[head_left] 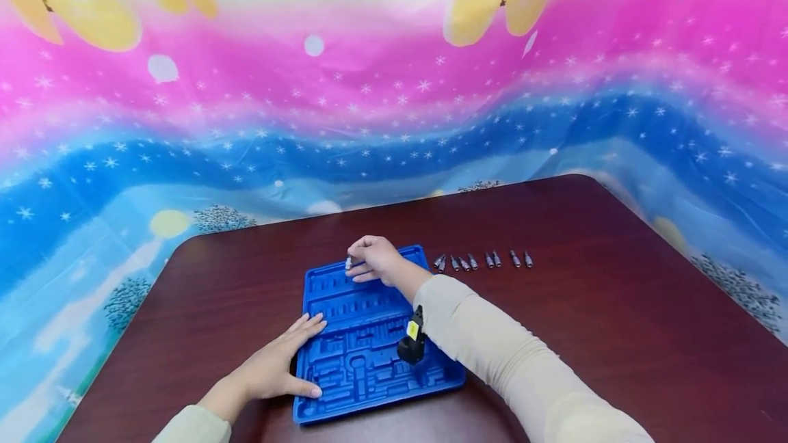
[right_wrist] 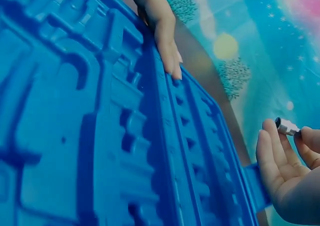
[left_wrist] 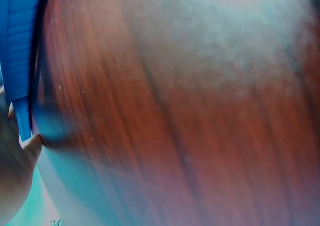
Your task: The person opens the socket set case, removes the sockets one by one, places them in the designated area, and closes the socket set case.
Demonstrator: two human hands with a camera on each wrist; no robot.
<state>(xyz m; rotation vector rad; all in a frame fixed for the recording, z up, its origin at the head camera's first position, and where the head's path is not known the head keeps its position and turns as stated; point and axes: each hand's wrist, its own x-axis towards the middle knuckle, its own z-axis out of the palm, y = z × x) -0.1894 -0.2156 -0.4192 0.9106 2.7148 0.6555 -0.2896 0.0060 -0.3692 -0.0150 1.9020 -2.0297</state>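
A blue moulded plastic tool tray (head_left: 378,400) with shaped recesses lies on the table. Over its far end, my right hand (head_left: 378,262) pinches a small silver bit socket (right_wrist: 286,127) between thumb and fingertips, above the upper row of slots. My left hand (head_left: 273,357) rests on the tray's left edge, fingers fairly straight and spread, thumb touching the rim nearer me. In the left wrist view only part of that hand (left_wrist: 17,171) shows beside the tray edge. My right forearm and its wrist camera hide part of the tray's right side.
To the right of the tray, several more silver bit sockets (head_left: 490,260) lie in a loose row on the dark wooden table (head_left: 591,333). A colourful printed cloth (head_left: 382,101) hangs behind the table's far edge and down its sides.
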